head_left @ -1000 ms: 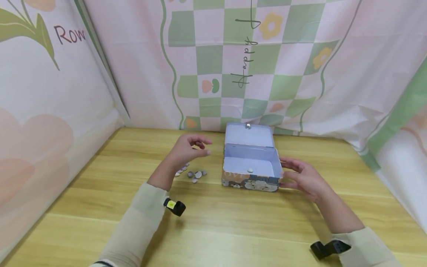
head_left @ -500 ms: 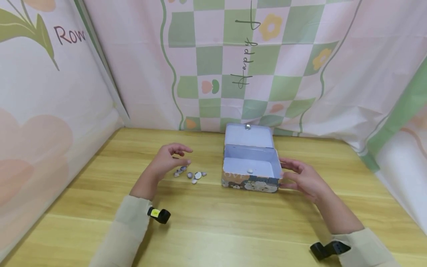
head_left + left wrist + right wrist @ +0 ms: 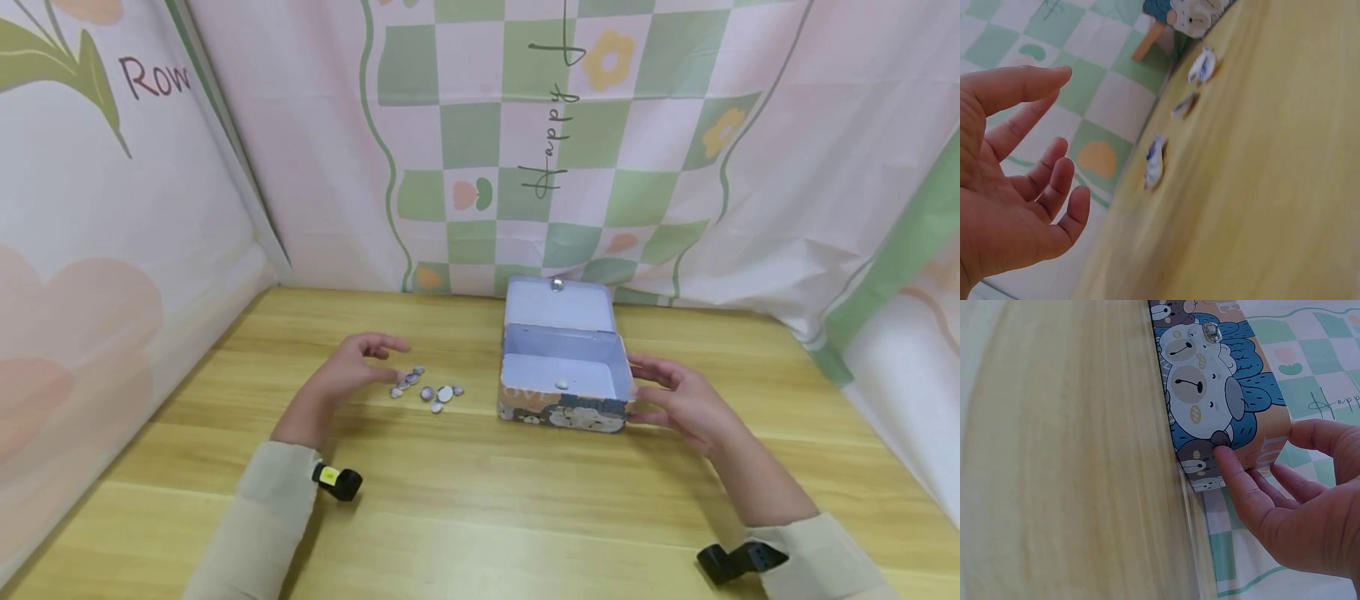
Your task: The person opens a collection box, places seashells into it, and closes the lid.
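My left hand [image 3: 351, 368] hovers at the left side of several small purple and white seashells [image 3: 412, 379], thumb near them and nothing held; the left wrist view shows its fingers [image 3: 1060, 184] loosely bent, apart from the shells [image 3: 1155, 165]. A rectangular tin box [image 3: 562, 410] with cartoon animals on its front stands to the right, its hinged lid [image 3: 561, 303] raised back. One pale shell [image 3: 562, 384] lies inside, by the front wall. My right hand [image 3: 682, 404] rests on the box's right side; in the right wrist view its fingertips [image 3: 1225, 456] touch the tin around a corner.
A second small group of shells [image 3: 446, 393] lies between the left hand and the tin. Behind the wooden table [image 3: 480, 508] hangs a green checked curtain [image 3: 468, 133], close to the raised lid. A printed cloth [image 3: 120, 333] closes off the left side.
My left hand has moved left and toward me, away from the tin, uncovering the left group of shells. The right hand and the tin have stayed in place.
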`<state>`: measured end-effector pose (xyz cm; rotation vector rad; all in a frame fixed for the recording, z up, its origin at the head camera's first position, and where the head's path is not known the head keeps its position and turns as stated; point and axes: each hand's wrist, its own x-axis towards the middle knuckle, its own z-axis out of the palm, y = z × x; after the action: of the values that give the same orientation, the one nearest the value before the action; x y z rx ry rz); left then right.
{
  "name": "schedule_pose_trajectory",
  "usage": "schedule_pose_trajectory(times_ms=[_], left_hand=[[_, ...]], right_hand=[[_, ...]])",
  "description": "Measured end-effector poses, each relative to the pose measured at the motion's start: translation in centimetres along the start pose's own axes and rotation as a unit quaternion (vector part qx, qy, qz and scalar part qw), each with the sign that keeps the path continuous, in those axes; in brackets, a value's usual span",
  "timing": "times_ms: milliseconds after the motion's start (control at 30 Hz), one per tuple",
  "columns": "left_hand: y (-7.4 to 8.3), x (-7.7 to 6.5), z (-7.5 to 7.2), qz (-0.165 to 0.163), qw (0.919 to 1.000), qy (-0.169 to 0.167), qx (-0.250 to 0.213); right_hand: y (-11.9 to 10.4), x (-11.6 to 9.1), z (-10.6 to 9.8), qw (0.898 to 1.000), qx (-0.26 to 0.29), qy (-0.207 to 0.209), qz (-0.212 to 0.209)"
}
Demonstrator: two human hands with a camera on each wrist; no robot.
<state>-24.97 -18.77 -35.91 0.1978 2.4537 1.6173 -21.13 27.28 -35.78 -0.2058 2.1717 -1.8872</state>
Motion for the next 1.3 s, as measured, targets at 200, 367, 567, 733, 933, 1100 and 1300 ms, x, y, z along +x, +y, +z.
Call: schedule_pose_trajectory(times_ms=[200, 367, 567, 733, 933, 1100, 1300], left_hand=[[-1.3, 0.3, -0.4, -0.026, 0.9994, -0.006, 0.024], [-2.1, 0.7, -0.4, -0.037, 0.9988, -0.017, 0.028], [-2.7, 1.0, -0.5, -0.027, 0.9973, -0.027, 0.063], [-2.9, 1.1, -0.5, -0.021, 0.9931, -0.041, 0.108], [-2.8, 1.2, -0.5, -0.025, 0.9864, -0.049, 0.155], [-3.0, 1.3, -0.6, -0.040, 0.9821, -0.043, 0.179], [-3.2, 1.4, -0.4, -0.039, 0.9805, -0.037, 0.189]], right_hand=[[0.1, 0.1, 0.0, 1.000, 0.002, -0.001, 0.001], [0.0, 0.0, 0.0, 1.000, 0.001, 0.000, 0.004], [0.1, 0.1, 0.0, 1.000, 0.002, -0.001, 0.002], [0.2, 0.1, 0.0, 1.000, -0.001, -0.003, -0.002], [0.1, 0.0, 0.0, 1.000, -0.003, -0.002, 0.000], [0.0, 0.1, 0.0, 1.000, -0.006, -0.001, 0.001], [0.1, 0.1, 0.0, 1.000, -0.009, 0.000, 0.002]])
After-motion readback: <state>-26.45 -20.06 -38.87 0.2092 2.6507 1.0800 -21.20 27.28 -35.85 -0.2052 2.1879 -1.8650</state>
